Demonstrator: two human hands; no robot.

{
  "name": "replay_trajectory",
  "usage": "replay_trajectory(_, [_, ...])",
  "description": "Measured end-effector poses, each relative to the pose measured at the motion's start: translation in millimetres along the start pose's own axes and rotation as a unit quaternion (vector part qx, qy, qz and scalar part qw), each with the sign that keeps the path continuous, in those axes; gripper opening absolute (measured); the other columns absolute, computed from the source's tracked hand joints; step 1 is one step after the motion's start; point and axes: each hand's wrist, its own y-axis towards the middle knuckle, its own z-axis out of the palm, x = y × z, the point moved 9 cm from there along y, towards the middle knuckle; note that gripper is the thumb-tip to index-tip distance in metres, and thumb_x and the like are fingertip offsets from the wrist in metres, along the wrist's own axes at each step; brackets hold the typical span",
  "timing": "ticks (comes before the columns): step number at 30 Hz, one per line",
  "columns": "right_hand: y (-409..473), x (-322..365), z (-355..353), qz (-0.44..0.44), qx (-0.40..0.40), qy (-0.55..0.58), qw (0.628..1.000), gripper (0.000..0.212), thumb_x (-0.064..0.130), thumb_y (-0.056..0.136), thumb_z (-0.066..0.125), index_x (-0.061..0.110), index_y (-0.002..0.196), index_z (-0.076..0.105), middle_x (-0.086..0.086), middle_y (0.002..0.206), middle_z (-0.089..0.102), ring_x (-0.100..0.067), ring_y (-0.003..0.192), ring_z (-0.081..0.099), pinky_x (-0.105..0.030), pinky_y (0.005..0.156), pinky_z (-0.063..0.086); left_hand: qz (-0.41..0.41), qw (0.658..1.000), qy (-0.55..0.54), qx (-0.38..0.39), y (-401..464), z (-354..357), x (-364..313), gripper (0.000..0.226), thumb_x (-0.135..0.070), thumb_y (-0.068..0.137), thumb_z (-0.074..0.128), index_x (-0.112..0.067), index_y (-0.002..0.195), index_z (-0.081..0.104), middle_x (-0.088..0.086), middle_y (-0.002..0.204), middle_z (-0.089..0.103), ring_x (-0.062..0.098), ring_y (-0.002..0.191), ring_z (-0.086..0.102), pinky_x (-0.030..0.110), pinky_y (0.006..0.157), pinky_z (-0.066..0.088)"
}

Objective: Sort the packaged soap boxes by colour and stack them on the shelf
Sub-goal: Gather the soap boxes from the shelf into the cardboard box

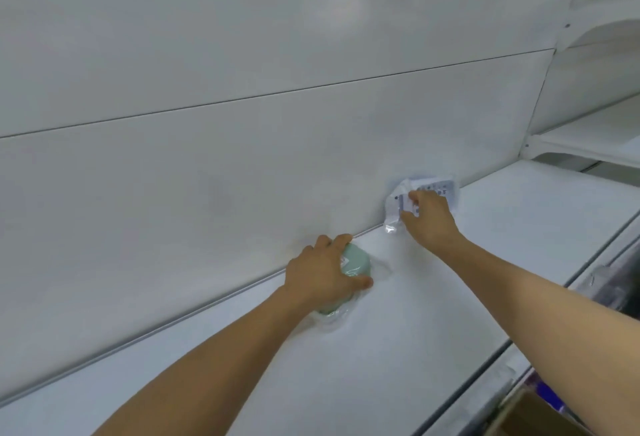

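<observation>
A pale green soap box (353, 262) in clear plastic wrap lies on the white shelf (398, 349), close to the back panel. My left hand (325, 271) covers it from above, fingers wrapped around it. Further right, a white soap package (434, 186) with blue print, also in clear wrap, leans against the back panel. My right hand (427, 219) grips its front lower part; the loose end of the wrap hangs down to the shelf at the left of the hand.
The white back panel (242, 158) rises right behind both packages. Another white shelf (588, 138) stands at the right. A cardboard box (530, 415) with something blue beside it sits below the shelf's front edge at the lower right.
</observation>
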Motion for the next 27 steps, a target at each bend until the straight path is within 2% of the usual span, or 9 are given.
replay_trajectory(2, [-17.7, 11.7, -10.0, -0.046, -0.012, 0.014, 0.999, 0.012, -0.001, 0.086, 0.052, 0.004, 0.079, 0.06, -0.01, 0.082, 0.06, -0.032, 0.087, 0.056, -0.032, 0.071, 0.037, -0.016, 1.0, -0.013, -0.005, -10.6, -4.7, 9.8, 0.082, -0.069, 0.076, 0.064, -0.043, 0.145, 0.029, -0.01, 0.132, 0.044, 0.018, 0.12, 0.05, 0.036, 0.093, 0.042])
replay_trajectory(4, [-33.6, 21.1, -18.6, -0.071, -0.009, 0.029, 0.997, 0.015, -0.001, 0.085, 0.05, 0.003, 0.073, 0.059, -0.01, 0.073, 0.058, -0.03, 0.075, 0.055, -0.031, 0.065, 0.038, -0.03, 0.999, -0.019, -0.012, -21.0, -9.4, 18.5, 0.082, -0.07, 0.076, 0.064, -0.043, 0.145, 0.029, -0.011, 0.132, 0.044, 0.018, 0.12, 0.051, 0.035, 0.093, 0.042])
replay_trajectory(8, [-54.3, 53.8, -42.0, -0.138, -0.001, 0.066, 0.988, 0.016, 0.022, 0.083, 0.071, 0.027, 0.098, 0.073, 0.004, 0.099, 0.064, -0.015, 0.095, 0.057, -0.034, 0.083, 0.048, -0.049, 0.998, -0.022, -0.029, -33.0, -19.2, 28.8, 0.084, -0.07, 0.075, 0.065, -0.042, 0.145, 0.029, -0.011, 0.133, 0.044, 0.018, 0.12, 0.052, 0.035, 0.093, 0.043])
replay_trajectory(11, [-46.3, 58.6, -30.7, -0.133, 0.111, -0.052, 0.984, 0.081, 0.054, 0.068, 0.081, 0.045, 0.138, 0.042, 0.006, 0.147, 0.033, -0.016, 0.138, 0.025, -0.046, 0.11, 0.03, -0.062, 0.997, -0.027, -0.03, -36.0, -22.8, 35.6, 0.084, -0.069, 0.075, 0.066, -0.04, 0.145, 0.029, -0.01, 0.134, 0.044, 0.019, 0.121, 0.051, 0.035, 0.093, 0.042])
replay_trajectory(14, [-38.8, 38.1, 6.4, -0.05, 0.228, -0.124, 0.964, 0.111, 0.087, 0.057, 0.063, 0.055, 0.148, 0.009, 0.013, 0.161, -0.007, -0.024, 0.149, -0.008, -0.063, 0.113, 0.008, -0.076, 0.997, -0.019, -0.021, -36.2, -20.3, 42.5, 0.087, -0.07, 0.075, 0.064, -0.038, 0.146, 0.027, -0.009, 0.138, 0.042, 0.02, 0.123, 0.05, 0.036, 0.095, 0.042])
replay_trajectory(18, [-27.8, 17.1, 56.4, 0.005, 0.244, -0.141, 0.959, 0.122, 0.099, 0.044, 0.046, 0.055, 0.148, 0.001, 0.001, 0.163, -0.007, -0.035, 0.148, -0.013, -0.058, 0.117, 0.006, -0.086, 0.996, -0.017, -0.02, -35.8, -18.9, 49.0, 0.089, -0.071, 0.075, 0.063, -0.037, 0.147, 0.025, -0.01, 0.141, 0.039, 0.019, 0.125, 0.048, 0.036, 0.094, 0.041])
replay_trajectory(21, [-25.6, 17.1, 69.7, -0.055, 0.219, -0.18, 0.957, 0.099, 0.072, 0.06, 0.053, 0.046, 0.148, 0.015, -0.002, 0.155, 0.028, -0.034, 0.146, 0.017, -0.05, 0.112, 0.028, -0.091, 0.996, -0.013, -0.019, -39.6, -20.7, 54.0, 0.089, -0.071, 0.075, 0.062, -0.037, 0.148, 0.024, -0.01, 0.142, 0.039, 0.019, 0.126, 0.047, 0.036, 0.094, 0.04])
replay_trajectory(23, [-35.4, 24.6, 57.1, -0.085, 0.175, -0.146, 0.97, 0.066, 0.044, 0.081, 0.059, 0.037, 0.143, 0.036, -0.001, 0.138, 0.05, -0.031, 0.13, 0.041, -0.042, 0.1, 0.042, -0.101, 0.995, -0.013, -0.022, -46.0, -23.6, 60.5, 0.089, -0.071, 0.075, 0.063, -0.037, 0.148, 0.025, -0.01, 0.142, 0.039, 0.019, 0.126, 0.048, 0.037, 0.096, 0.04])
replay_trajectory(27, [-73.6, 32.8, 21.6, -0.092, 0.127, -0.096, 0.983, 0.019, 0.022, 0.089, 0.054, 0.033, 0.103, 0.061, 0.007, 0.105, 0.061, -0.02, 0.102, 0.057, -0.03, 0.078, 0.046, -0.116, 0.991, -0.035, -0.051, -71.9, -33.6, 73.8, 0.087, -0.069, 0.074, 0.066, -0.038, 0.147, 0.029, -0.011, 0.136, 0.045, 0.018, 0.121, 0.051, 0.034, 0.091, 0.042])
